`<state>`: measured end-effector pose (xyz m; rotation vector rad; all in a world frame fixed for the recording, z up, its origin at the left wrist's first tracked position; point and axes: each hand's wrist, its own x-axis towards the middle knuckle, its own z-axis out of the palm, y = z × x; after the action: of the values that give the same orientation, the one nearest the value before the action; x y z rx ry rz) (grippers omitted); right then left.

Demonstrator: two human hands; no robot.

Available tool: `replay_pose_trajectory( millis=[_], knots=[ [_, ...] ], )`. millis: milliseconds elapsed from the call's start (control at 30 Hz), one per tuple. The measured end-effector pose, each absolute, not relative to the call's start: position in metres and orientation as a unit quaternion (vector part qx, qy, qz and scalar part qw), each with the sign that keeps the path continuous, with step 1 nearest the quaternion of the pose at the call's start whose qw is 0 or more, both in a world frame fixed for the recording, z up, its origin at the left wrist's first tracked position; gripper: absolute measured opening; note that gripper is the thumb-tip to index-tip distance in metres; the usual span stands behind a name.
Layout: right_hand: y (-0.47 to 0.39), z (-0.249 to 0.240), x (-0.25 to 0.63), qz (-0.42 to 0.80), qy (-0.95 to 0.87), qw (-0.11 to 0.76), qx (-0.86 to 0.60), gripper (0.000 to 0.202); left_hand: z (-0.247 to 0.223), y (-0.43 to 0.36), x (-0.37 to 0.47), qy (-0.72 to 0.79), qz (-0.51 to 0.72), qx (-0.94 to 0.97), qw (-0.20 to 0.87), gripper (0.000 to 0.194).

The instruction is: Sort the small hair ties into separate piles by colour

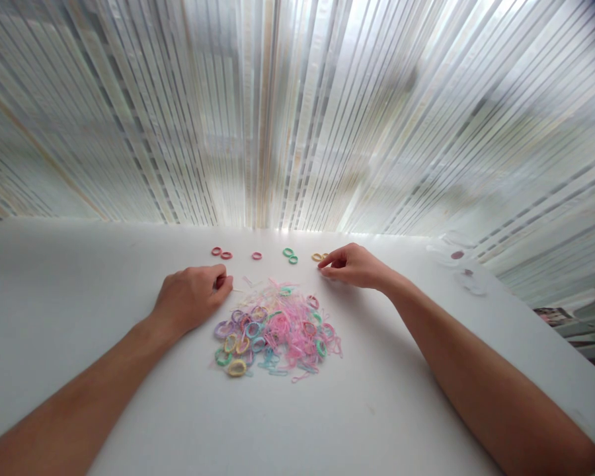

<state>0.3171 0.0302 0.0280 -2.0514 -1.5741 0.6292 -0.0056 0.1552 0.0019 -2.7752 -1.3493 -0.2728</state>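
Head view — right hand (353, 266), fingertips close, by round yellow bands (317, 260), one o'clock from pastel elastic-band heap (280, 327); left hand (192, 294) curled, ten o'clock — grips unclear.

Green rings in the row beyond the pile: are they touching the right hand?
Apart. The head view plainly shows white tabletop between the green rings and the right hand.
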Motion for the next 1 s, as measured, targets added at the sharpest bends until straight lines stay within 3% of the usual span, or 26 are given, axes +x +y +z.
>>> replay_pose_trajectory(
  millis=[233, 633, 1000],
  knots=[
    [0.029, 0.03, 0.318, 0.225, -0.583, 0.228, -0.747, 0.028, 0.004, 0.155, -0.005, -0.439, -0.079, -0.894, 0.022, 0.036],
    [0.033, 0.027, 0.323, 0.137, -0.513, 0.35, -0.771, 0.023, 0.002, 0.155, -0.005, -0.435, -0.088, -0.895, 0.032, 0.035],
    [0.019, 0.047, 0.307, 0.165, -0.507, 0.396, -0.748, 0.027, 0.001, 0.157, -0.005, -0.431, -0.097, -0.896, 0.027, 0.034]
  ],
)
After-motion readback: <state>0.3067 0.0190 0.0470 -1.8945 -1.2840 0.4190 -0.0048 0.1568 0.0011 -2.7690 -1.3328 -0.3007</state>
